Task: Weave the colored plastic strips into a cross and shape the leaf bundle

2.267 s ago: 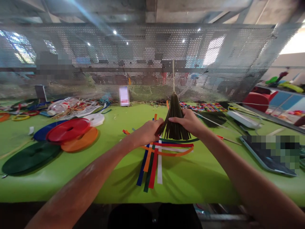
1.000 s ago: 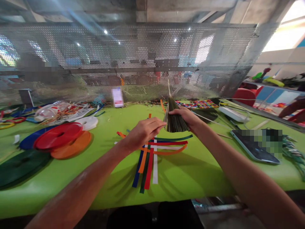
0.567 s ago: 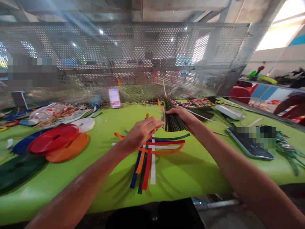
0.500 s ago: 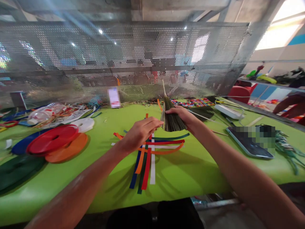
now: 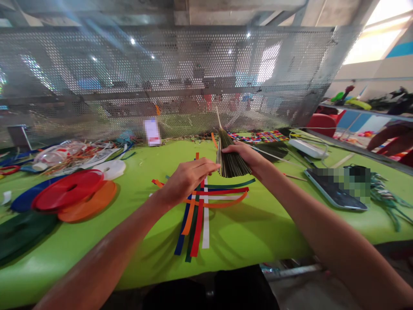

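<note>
A dark green pleated palm-leaf fan (image 5: 234, 162) stands over the table, its pale stem pointing up and its trimmed edge facing me. My right hand (image 5: 243, 154) is closed around the fan's right side, thumb across the pleats. At the lower left edge of the leaf, my left hand (image 5: 192, 174) pinches with its fingertips; the exact contact is small and partly hidden. Below the hands lie flat woven strips (image 5: 199, 209) in red, orange, blue, green and white, crossing each other on the table. My left hand covers part of the crossing.
Rolls of ribbon, among them a red roll (image 5: 69, 189), lie at left on the green table (image 5: 258, 245). A plastic bottle (image 5: 60, 154) and loose strips are behind them. At right are a phone (image 5: 332, 189), a white power strip (image 5: 308, 148) and green cords (image 5: 387, 200). A perforated metal screen (image 5: 180, 82) rises behind.
The view has shifted slightly, so everything sits a little further left. Both hands keep nearly the same place on the fan, and the strips lie as before.
</note>
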`<state>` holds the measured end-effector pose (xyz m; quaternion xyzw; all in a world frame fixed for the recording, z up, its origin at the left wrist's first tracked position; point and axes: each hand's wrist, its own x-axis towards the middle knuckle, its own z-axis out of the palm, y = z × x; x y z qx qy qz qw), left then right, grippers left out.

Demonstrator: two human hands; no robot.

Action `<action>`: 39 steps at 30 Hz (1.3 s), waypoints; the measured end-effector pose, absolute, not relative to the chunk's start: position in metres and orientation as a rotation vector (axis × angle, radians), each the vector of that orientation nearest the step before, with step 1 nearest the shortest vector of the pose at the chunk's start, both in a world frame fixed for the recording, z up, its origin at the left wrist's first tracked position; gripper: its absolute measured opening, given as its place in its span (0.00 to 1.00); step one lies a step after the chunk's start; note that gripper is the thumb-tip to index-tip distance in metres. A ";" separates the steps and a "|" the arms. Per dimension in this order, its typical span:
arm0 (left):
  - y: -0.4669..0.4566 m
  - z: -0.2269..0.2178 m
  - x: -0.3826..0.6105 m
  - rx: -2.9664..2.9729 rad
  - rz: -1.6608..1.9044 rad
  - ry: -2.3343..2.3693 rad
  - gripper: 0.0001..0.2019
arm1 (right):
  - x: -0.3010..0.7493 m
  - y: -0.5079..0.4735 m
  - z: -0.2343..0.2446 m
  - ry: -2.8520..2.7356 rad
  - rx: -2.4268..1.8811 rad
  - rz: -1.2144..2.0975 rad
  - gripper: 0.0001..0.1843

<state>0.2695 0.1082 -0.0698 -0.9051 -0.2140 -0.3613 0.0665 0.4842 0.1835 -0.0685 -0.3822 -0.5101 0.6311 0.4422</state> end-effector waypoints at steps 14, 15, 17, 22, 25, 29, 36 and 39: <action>0.106 -0.068 0.268 -2.681 -1.025 -0.611 0.12 | 0.483 0.183 -0.070 -1.281 -0.961 1.574 0.09; 0.106 -0.068 0.268 -2.682 -1.011 -0.618 0.12 | 0.483 0.183 -0.070 -1.281 -0.960 1.573 0.09; 0.105 -0.067 0.267 -2.683 -0.979 -0.623 0.12 | 0.483 0.183 -0.070 -1.282 -0.961 1.572 0.10; 0.103 -0.065 0.265 -2.655 -0.914 -0.615 0.13 | 0.483 0.183 -0.070 -1.286 -0.965 1.585 0.10; 0.103 -0.065 0.265 -2.625 -0.889 -0.608 0.12 | 0.483 0.182 -0.068 -1.282 -0.961 1.586 0.10; 0.104 -0.066 0.267 -2.598 -0.914 -0.587 0.13 | 0.483 0.182 -0.066 -1.277 -0.946 1.577 0.10; 0.104 -0.067 0.268 -2.596 -0.941 -0.617 0.12 | 0.484 0.183 -0.068 -1.282 -0.896 1.558 0.11; 0.103 -0.067 0.268 -2.601 -0.939 -0.626 0.12 | 0.486 0.184 -0.069 -1.287 -0.857 1.545 0.12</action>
